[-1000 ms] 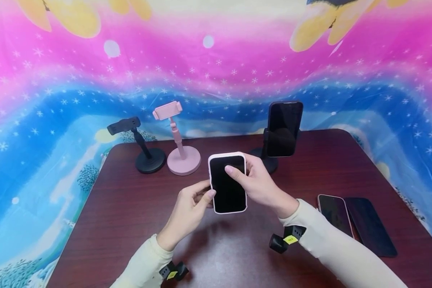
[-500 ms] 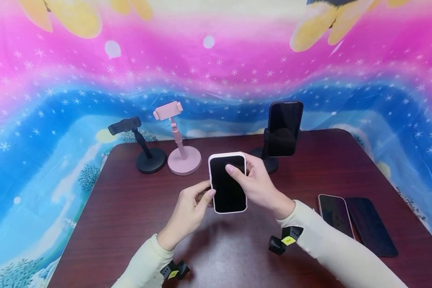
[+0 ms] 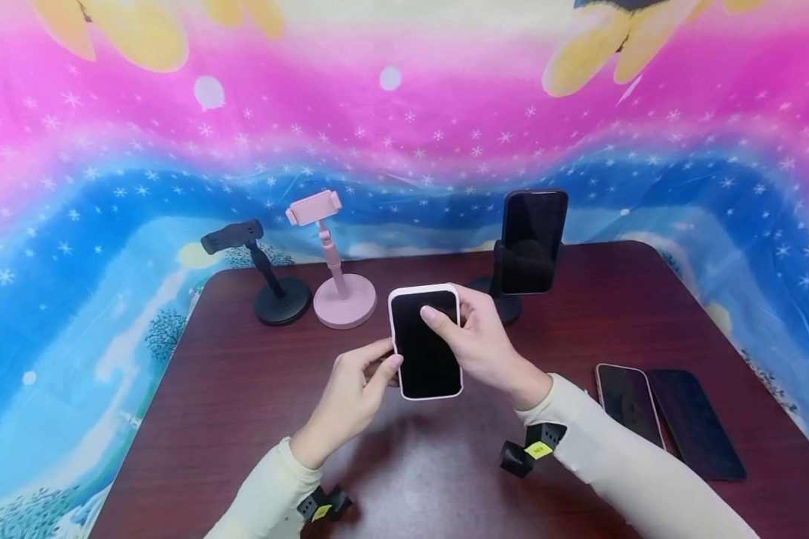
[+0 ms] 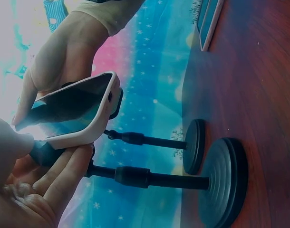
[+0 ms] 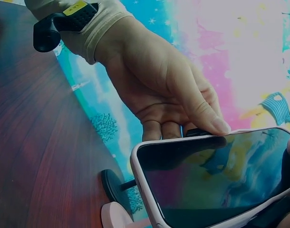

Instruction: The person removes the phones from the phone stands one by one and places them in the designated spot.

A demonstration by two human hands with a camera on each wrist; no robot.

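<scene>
Spanning the frame, a dark wood-grain table (image 3: 243, 419) carries three stands: a black stand (image 3: 270, 281), a pink stand (image 3: 340, 281), and a third clamping a phone (image 3: 532, 239). Above the tabletop, both hands pinch a white-cased phone (image 3: 426, 340): left hand (image 3: 353, 393) at its lower edge, right hand (image 3: 479, 340) curled round the side, thumb on glass. Rigid, likely light, with slick, fragile glass; the rubbery case edges look safest to grip.

Dark reddish-brown wood-grain table (image 3: 243, 419) carries a black stand (image 3: 273, 281) and pink stand (image 3: 340, 288) at back left, a black stand holding a dark phone (image 3: 531, 239) at back centre, two phones (image 3: 667, 419) flat side by side at right.
</scene>
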